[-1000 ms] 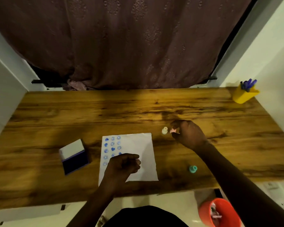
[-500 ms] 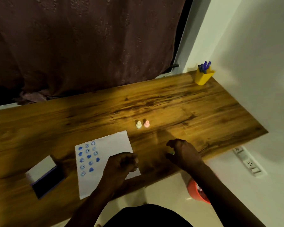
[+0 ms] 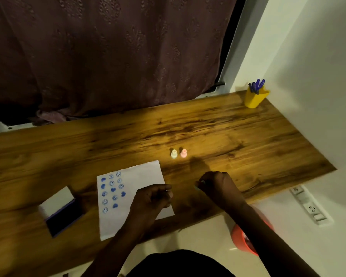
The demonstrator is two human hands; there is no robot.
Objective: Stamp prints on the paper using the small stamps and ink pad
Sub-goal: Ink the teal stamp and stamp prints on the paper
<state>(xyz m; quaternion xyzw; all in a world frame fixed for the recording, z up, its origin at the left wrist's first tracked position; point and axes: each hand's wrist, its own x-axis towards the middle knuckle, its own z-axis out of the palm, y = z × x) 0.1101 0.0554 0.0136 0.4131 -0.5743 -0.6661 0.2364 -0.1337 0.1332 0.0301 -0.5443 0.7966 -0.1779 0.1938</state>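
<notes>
My right hand (image 3: 220, 187) pinches a teal stamp (image 3: 198, 186) — cream stamp (image 3: 174, 153) and pink stamp (image 3: 183, 152) stand beyond it; left hand (image 3: 151, 198) (loosely curled, holding nothing I can see) rests on the paper (image 3: 132, 198).

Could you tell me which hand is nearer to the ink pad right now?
Left. The left hand rests on the paper beside the ink pad; the right hand is farther, past the paper's right edge.

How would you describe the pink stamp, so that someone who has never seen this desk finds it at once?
Start at the white paper with blue prints on the wooden desk. Just beyond its far right corner, two small stamps stand upright side by side. The pink stamp is the right one; the cream stamp beside it has the same shape but is pale.
</notes>
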